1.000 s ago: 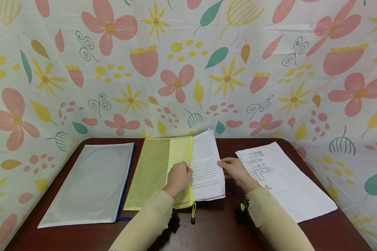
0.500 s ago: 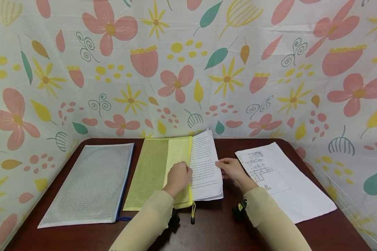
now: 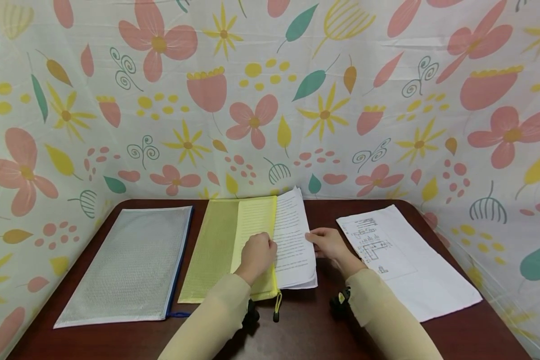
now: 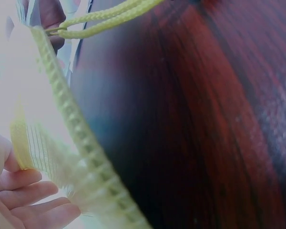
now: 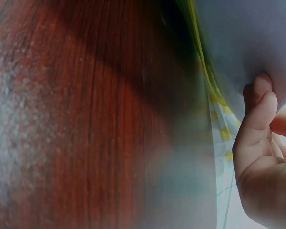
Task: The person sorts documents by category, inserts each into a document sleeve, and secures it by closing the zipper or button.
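A yellow mesh zip pouch point(image 3: 207, 265) lies mid-table, its opening on the right side. Part of a stack of printed papers point(image 3: 293, 255) is inside it and shows through the mesh; the rest sticks out to the right. My left hand point(image 3: 256, 252) grips the pouch near that opening, with curled fingers point(image 4: 26, 186) at the yellow edge in the left wrist view. At the papers' right edge, my right hand point(image 3: 330, 245) pinches the stack between thumb and fingers. The right wrist view shows this hand point(image 5: 262, 157) holding the sheets' underside.
On the left lies a grey-white mesh zip pouch point(image 3: 126, 265) with a blue zip edge. A large creased sheet with a line drawing point(image 3: 427, 280) lies on the right. The yellow pouch's cord pull point(image 3: 277, 306) hangs towards the near side of the dark wooden table point(image 3: 310, 335).
The papers have slid left, further into the yellow pouch, and my right hand has moved left with them. My left hand keeps its grip in nearly the same place.
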`<act>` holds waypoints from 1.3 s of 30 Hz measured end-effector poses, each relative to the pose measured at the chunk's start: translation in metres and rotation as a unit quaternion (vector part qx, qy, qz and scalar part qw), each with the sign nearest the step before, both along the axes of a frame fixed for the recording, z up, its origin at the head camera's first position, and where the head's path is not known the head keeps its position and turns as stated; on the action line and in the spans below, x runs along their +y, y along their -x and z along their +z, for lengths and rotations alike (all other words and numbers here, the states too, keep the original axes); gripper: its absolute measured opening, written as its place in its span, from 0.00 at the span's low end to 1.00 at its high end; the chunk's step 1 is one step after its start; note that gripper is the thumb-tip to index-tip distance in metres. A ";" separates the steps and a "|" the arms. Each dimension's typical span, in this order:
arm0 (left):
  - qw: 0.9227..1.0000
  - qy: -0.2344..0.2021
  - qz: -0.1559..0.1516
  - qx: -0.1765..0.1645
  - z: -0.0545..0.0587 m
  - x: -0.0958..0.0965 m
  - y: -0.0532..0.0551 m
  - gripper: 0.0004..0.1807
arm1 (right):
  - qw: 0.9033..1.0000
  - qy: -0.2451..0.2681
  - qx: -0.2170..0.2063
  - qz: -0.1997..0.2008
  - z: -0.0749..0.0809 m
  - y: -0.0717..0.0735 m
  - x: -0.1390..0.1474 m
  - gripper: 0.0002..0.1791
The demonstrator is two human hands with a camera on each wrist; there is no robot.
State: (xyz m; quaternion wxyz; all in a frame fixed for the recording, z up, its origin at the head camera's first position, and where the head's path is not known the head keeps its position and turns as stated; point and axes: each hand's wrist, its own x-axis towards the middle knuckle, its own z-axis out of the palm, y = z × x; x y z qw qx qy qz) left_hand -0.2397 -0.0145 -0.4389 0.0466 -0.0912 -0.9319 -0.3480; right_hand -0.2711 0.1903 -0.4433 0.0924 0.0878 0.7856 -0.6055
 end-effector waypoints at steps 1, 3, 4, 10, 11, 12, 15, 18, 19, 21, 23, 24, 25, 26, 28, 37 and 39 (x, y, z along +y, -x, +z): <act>1.000 -0.002 -0.001 0.000 0.001 0.000 0.000 0.19 | 1.000 0.003 -0.001 -0.001 0.000 0.000 0.000 0.19; 1.000 -0.007 -0.002 -0.001 0.001 0.000 -0.001 0.19 | 1.000 0.007 -0.001 -0.001 0.000 -0.001 -0.001 0.19; 1.000 -0.006 -0.002 -0.002 0.002 0.000 -0.001 0.19 | 1.000 0.008 -0.001 0.001 0.000 -0.001 -0.002 0.19; 1.000 -0.011 0.001 -0.003 0.003 0.001 -0.002 0.19 | 1.000 0.011 -0.005 0.008 0.002 -0.001 -0.005 0.20; 1.000 -0.013 0.000 -0.004 0.003 0.002 -0.003 0.19 | 1.000 0.010 -0.006 0.008 0.001 -0.001 -0.005 0.20; 1.000 -0.015 0.000 -0.004 0.004 0.002 -0.003 0.19 | 1.000 0.008 -0.007 0.009 0.001 -0.001 -0.006 0.20; 1.000 -0.020 -0.002 -0.005 0.004 0.002 -0.003 0.19 | 1.000 0.006 -0.009 0.009 0.000 0.000 -0.007 0.20; 1.000 -0.019 -0.001 -0.007 0.004 0.002 -0.003 0.19 | 1.000 0.005 -0.011 0.006 0.000 0.000 -0.008 0.20; 1.000 -0.018 0.000 -0.007 0.004 0.002 -0.003 0.19 | 1.000 0.004 -0.011 0.007 0.000 0.000 -0.008 0.20; 1.000 -0.016 0.001 -0.007 0.004 0.003 -0.003 0.19 | 1.000 0.002 -0.012 0.007 0.000 0.001 -0.008 0.20; 1.000 -0.014 0.002 -0.006 0.003 0.003 -0.003 0.19 | 1.000 0.002 -0.011 0.009 0.000 0.000 -0.008 0.20; 1.000 -0.013 0.003 -0.005 0.003 0.003 -0.002 0.19 | 1.000 0.002 -0.011 0.010 0.000 0.000 -0.008 0.20; 1.000 -0.012 0.003 -0.003 0.003 0.003 -0.002 0.19 | 1.000 0.003 -0.011 0.009 0.000 0.000 -0.009 0.20; 1.000 -0.012 0.003 -0.001 0.002 0.003 -0.002 0.18 | 1.000 0.004 -0.010 0.010 0.001 0.000 -0.009 0.20; 1.000 -0.012 0.002 0.002 0.002 0.003 -0.002 0.18 | 1.000 0.008 -0.012 0.008 0.001 -0.001 -0.010 0.20; 1.000 -0.017 -0.004 0.003 0.002 0.002 -0.002 0.17 | 1.000 0.014 -0.016 0.008 -0.003 0.001 -0.014 0.20; 1.000 -0.014 -0.003 0.003 0.002 0.002 -0.002 0.16 | 1.000 0.015 -0.016 0.010 -0.003 0.001 -0.015 0.20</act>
